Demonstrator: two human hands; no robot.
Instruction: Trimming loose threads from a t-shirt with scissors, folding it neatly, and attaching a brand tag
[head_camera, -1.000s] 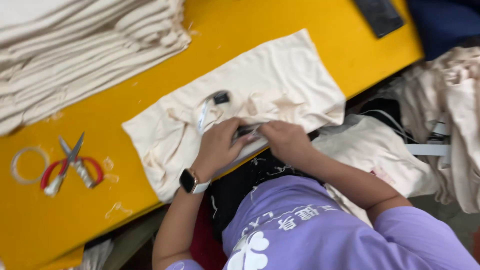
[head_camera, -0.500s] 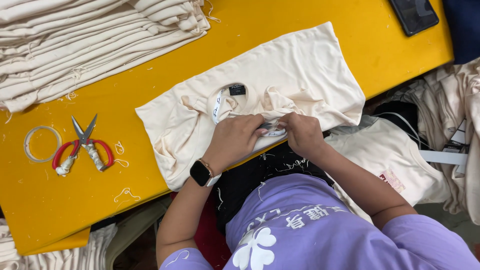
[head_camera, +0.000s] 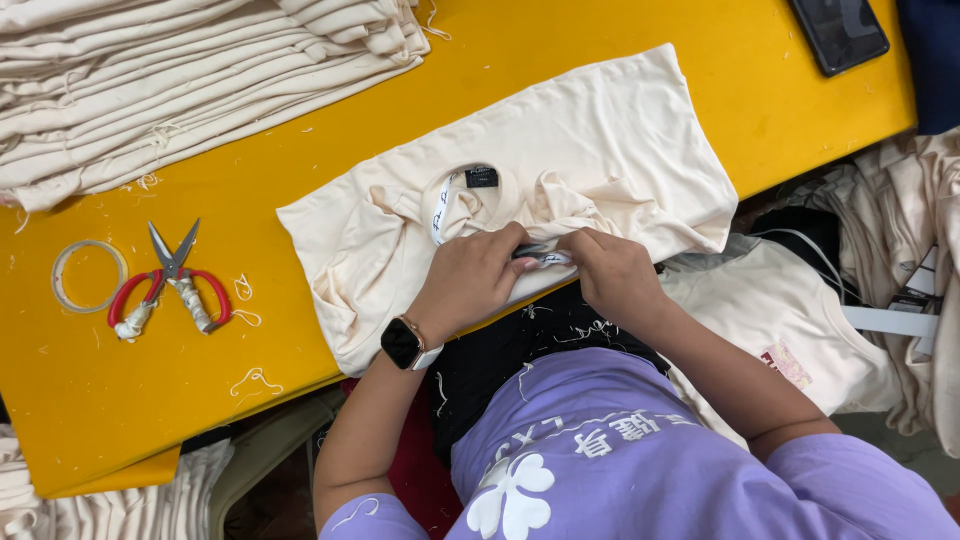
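What the fingers pinch is mostly hidden: a small white tag (head_camera: 545, 256) peeks out between both hands at the near hem of the cream shirt (head_camera: 560, 160). The left hand (head_camera: 470, 280) and right hand (head_camera: 610, 272) are both clamped on that tag. Beyond the shirt, red-handled scissors (head_camera: 170, 285), a tape ring (head_camera: 88, 275) and folded stacks (head_camera: 180, 70) sit on the yellow counter (head_camera: 300, 150); a phone (head_camera: 838, 32) is cut off.

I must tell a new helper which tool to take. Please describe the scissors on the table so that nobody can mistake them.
Start at the yellow table; on its left part, below the stack of folded cream cloth, lie the scissors. They have red handles wrapped in white thread, and their blades are open. Beside them lies only a clear tape ring.
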